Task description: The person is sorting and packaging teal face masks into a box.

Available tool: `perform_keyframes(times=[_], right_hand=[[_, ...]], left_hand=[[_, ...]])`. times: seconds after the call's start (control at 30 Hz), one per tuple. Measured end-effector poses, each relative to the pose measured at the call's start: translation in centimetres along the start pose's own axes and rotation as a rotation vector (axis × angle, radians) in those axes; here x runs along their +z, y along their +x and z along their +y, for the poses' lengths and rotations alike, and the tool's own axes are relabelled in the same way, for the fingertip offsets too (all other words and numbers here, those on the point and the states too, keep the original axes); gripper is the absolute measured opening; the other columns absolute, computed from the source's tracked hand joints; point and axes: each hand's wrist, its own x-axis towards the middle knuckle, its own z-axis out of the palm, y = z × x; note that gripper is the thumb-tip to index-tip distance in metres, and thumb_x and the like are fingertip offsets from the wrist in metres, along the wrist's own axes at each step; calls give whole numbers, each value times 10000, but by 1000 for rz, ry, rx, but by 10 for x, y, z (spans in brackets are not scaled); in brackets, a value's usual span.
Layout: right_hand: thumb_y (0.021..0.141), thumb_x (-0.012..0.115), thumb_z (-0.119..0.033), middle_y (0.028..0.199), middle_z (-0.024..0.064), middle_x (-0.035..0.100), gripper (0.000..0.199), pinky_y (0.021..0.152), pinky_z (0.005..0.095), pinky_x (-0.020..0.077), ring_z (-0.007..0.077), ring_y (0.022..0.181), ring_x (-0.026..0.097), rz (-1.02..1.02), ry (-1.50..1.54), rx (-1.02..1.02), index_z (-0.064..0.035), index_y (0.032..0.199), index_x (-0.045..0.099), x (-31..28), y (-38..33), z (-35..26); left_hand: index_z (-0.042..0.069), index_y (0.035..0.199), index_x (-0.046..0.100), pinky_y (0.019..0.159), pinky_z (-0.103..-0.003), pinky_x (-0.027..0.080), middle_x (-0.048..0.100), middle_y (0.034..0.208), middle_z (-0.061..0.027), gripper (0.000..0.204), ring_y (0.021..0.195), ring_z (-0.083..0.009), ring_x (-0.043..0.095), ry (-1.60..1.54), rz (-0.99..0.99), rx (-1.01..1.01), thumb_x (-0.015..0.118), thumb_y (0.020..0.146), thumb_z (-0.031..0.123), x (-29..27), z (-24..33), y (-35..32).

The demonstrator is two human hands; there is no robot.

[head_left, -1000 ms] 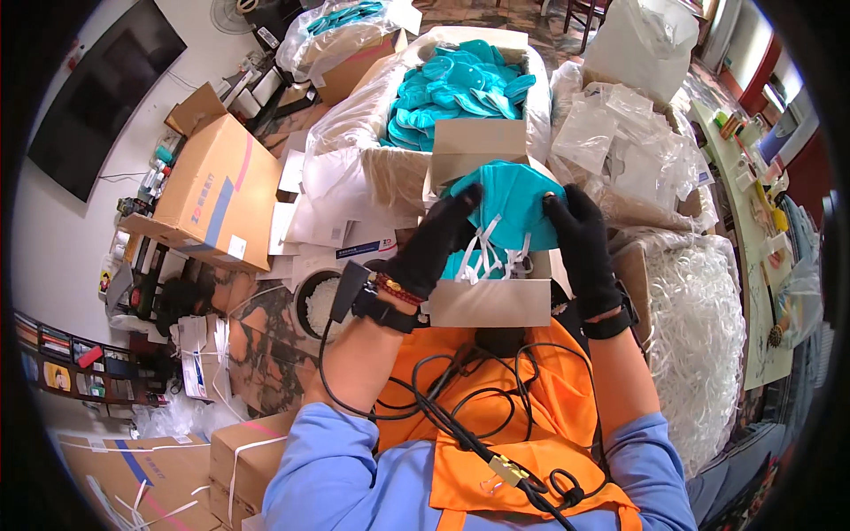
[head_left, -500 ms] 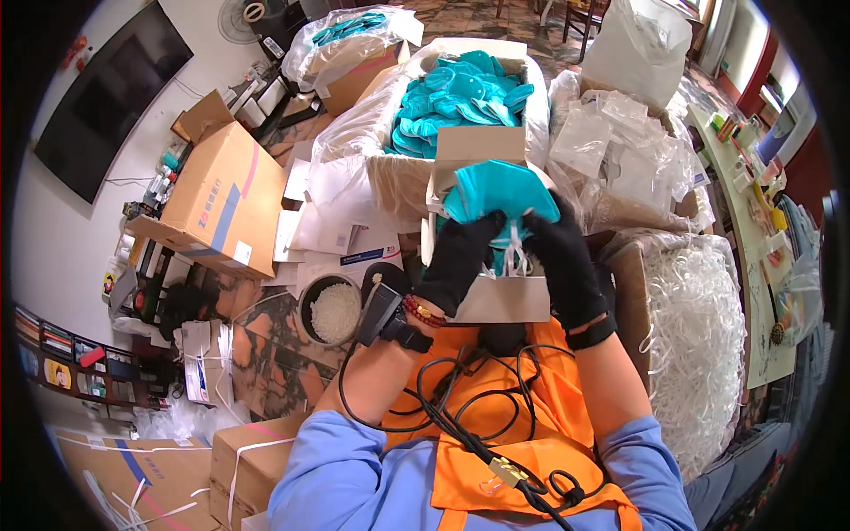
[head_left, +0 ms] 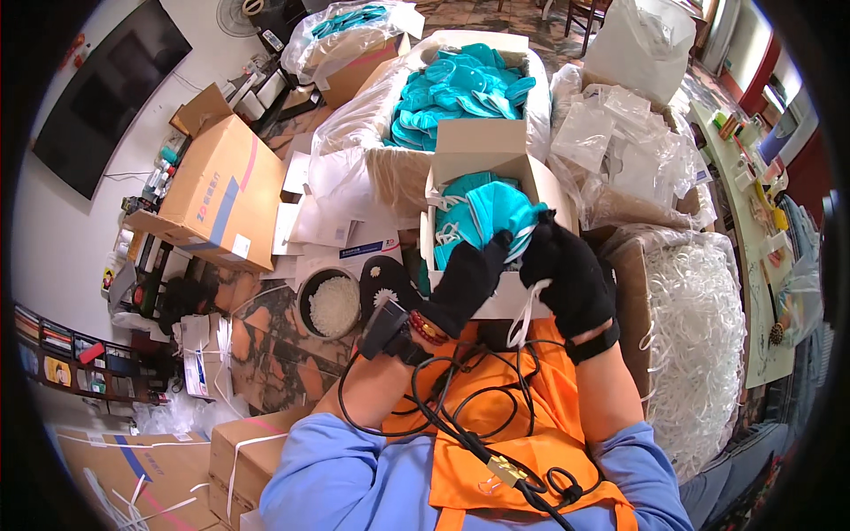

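Observation:
Both my hands wear black gloves. My left hand [head_left: 471, 279] grips the lower edge of a folded teal face mask [head_left: 498, 212], its thumb on top. At the mask's right edge, my right hand [head_left: 568, 281] is closed around white ear straps [head_left: 522, 320], which hang in a loop below its fingers. The mask lies tilted over an open white carton [head_left: 556, 188], whose back flap [head_left: 479, 140] stands up. More teal masks [head_left: 450, 232] with white straps sit inside the carton. My fingers partly hide the mask's right edge.
Behind the carton stands a plastic-lined box [head_left: 398, 181] heaped with teal masks. Clear plastic bags [head_left: 611, 133] fill a box to its right. White straps [head_left: 695, 345] overflow a carton at my right. Left are a bowl of white pieces [head_left: 334, 306] and a large cardboard box [head_left: 217, 190].
The mask has come down and turned, uncovering the masks in the carton. My right hand has moved lower, drawing a white strap down toward me. My left hand has shifted slightly toward me.

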Motion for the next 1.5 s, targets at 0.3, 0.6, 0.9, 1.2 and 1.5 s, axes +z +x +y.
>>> perform_keyframes(times=[0.3,0.6,0.9,1.2,1.5], right_hand=[[953,501,-124,931,75,651,209,795,293,478,164,893,610,314,-1745,-785,-5,1090,606,-15,12,-24],[967,519,-225,993,26,630,318,691,243,477,117,824,582,167,-1029,-676,-40,1221,572,-60,-18,-105],[950,538,-226,1209,125,606,397,946,331,487,209,1082,590,-116,-397,-142,1,1275,531,-32,6,-2],[882,662,-268,625,-44,509,164,515,206,328,49,541,458,234,-715,-260,-106,865,641,-10,-4,-36],[886,636,-326,665,-32,523,261,507,213,341,72,536,461,272,-755,-9,-77,947,685,-8,-2,0]], left_hand=[[4,1257,512,849,-403,470,593,1100,-154,367,991,-280,582,-672,80,-411,604,915,97,16,42,-14],[144,888,556,442,-240,308,421,589,47,193,490,-72,389,-2072,-288,-839,491,999,289,-38,58,35],[98,1083,564,603,-278,468,571,891,-17,369,693,-118,552,-2978,-479,-776,495,964,440,-24,68,14],[1,1241,535,982,-336,447,594,1163,-81,423,1094,-194,569,-1522,-163,-583,502,989,340,-36,-4,18],[31,896,627,556,-362,456,640,708,-128,247,618,-271,624,-869,112,-646,641,908,278,-26,11,33]])
